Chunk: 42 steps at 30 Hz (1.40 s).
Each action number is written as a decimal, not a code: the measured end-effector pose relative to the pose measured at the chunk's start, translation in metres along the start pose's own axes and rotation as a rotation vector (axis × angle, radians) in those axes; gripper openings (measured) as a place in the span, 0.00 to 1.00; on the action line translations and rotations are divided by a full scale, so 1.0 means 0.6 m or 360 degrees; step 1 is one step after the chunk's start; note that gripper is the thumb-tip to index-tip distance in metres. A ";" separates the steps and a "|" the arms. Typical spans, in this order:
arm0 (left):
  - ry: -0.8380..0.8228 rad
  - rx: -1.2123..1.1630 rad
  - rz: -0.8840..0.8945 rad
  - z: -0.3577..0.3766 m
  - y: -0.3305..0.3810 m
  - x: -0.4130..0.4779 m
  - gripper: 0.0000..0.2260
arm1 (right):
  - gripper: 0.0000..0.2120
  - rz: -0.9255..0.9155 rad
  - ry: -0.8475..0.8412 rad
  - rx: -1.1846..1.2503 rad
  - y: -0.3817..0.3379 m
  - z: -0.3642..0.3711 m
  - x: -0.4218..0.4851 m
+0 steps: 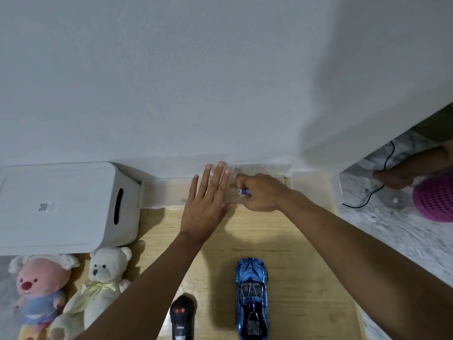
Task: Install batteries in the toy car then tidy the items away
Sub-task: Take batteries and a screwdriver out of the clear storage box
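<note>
While the flat, open left hand (208,207) steadies the clear box (169,192) at the board's far edge, right hand (259,192) fingers pinching the battery (243,191) should lift straight out.

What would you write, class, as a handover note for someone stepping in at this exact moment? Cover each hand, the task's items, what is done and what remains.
Left hand: open, flat on the clear plastic box by the wall.
Right hand: fingers closed on a battery over the box.
Blue toy car: upright on the wooden board, near the person, untouched. Black remote lies left of it.
Done: one battery in hand.
Left: fit batteries in the car, then tidy everything away. Whether any battery is already fitted cannot be told.
</note>
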<state>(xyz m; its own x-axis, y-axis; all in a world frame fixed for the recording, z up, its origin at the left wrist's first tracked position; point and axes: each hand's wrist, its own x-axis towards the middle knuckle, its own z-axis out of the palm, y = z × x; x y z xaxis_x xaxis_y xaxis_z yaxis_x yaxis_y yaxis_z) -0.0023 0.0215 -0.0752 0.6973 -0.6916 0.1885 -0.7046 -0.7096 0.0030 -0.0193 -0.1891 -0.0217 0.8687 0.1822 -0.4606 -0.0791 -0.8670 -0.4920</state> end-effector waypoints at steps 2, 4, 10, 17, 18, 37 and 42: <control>0.0002 0.0000 0.0004 -0.001 0.000 0.000 0.41 | 0.08 0.0082 0.0034 0.0055 -0.001 0.005 0.000; 0.0002 0.0002 0.0002 -0.002 0.001 0.000 0.40 | 0.09 0.0134 0.0000 0.0034 -0.006 0.006 0.001; -0.0008 0.0006 0.0001 0.000 0.002 -0.001 0.38 | 0.17 0.0187 0.0030 -0.0066 -0.010 0.011 0.005; 0.0009 -0.0003 0.0016 0.000 0.001 -0.001 0.40 | 0.10 0.0059 0.0059 0.0022 0.000 0.016 0.005; 0.0002 -0.0001 0.0012 0.000 0.001 -0.002 0.40 | 0.10 0.0042 0.0076 0.0019 0.000 0.019 0.005; -0.0003 -0.0012 -0.0018 0.001 0.003 0.001 0.40 | 0.07 -0.0332 0.0083 -0.0623 -0.026 0.013 0.044; -0.0012 0.0000 -0.0017 0.000 0.001 -0.001 0.39 | 0.09 -0.0024 0.0351 -0.0247 -0.010 0.016 0.002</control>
<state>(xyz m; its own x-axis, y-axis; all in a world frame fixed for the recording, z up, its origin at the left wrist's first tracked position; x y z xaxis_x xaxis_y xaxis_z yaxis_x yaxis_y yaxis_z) -0.0032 0.0212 -0.0751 0.7055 -0.6852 0.1810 -0.6973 -0.7167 0.0049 -0.0227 -0.1792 -0.0264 0.9561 0.1046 -0.2736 -0.0043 -0.9289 -0.3703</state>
